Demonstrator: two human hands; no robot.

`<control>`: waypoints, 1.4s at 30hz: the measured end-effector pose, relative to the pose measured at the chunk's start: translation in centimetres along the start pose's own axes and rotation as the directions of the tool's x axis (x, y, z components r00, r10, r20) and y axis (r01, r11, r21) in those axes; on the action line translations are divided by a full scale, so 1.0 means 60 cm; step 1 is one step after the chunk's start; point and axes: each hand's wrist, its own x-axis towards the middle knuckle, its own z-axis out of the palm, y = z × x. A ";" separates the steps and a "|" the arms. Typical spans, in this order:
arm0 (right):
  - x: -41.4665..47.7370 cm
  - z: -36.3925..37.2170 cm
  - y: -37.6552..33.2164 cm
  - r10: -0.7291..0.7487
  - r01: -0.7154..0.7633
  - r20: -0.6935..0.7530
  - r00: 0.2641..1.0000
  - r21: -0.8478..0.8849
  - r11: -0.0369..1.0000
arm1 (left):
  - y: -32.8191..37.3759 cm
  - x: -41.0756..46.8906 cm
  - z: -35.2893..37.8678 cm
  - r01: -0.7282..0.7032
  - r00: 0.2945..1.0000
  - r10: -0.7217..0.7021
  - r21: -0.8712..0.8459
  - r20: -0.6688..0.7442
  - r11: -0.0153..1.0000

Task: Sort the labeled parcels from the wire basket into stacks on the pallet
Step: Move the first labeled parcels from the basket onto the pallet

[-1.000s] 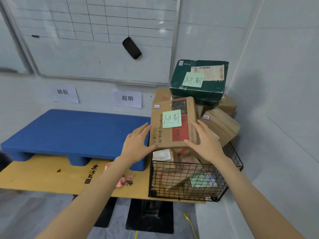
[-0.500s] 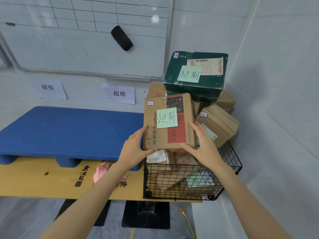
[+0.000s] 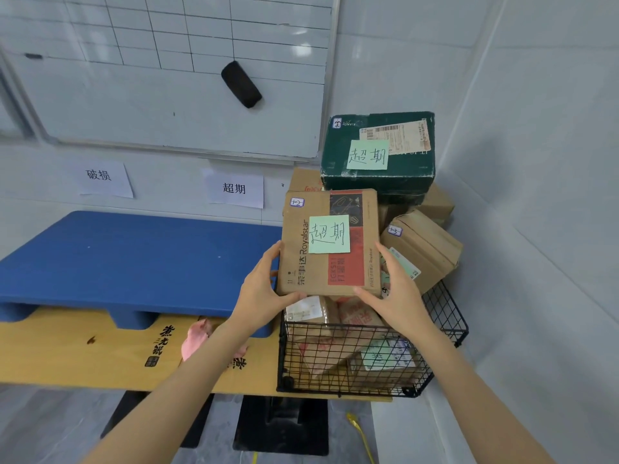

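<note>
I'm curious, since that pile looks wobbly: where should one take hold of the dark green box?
Probably its left and right sides together, coming from the front. The green box lies flat atop the pile; both sides look free, and a wall stands close behind.

Green-noted brown parcel [image 3: 330, 242] atop basket [image 3: 351, 363]

A yellow wooden desk [image 3: 67, 356] with black printed characters carries a blue plastic pallet [image 3: 134, 262] on its left and a black wire basket [image 3: 318, 363] at its right end. A crumpled pink thing [image 3: 196, 333] lies just in front of the pallet.
</note>
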 end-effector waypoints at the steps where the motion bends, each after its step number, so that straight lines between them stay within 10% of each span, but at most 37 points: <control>1: -0.002 -0.001 0.000 -0.002 0.002 -0.003 1.000 0.002 1.000 | 0.003 -0.001 -0.001 -0.003 1.000 0.003 -0.001 -0.007 1.000; 33: 0.033 -0.024 -0.009 -0.077 0.074 -0.028 0.997 -0.079 0.994 | 0.011 0.026 -0.016 -0.161 0.987 0.148 0.241 0.069 0.957; 42: 0.113 -0.061 -0.024 -0.211 0.124 -0.336 0.918 -0.261 0.957 | 0.036 0.099 -0.030 -0.182 0.979 0.202 0.304 -0.033 0.935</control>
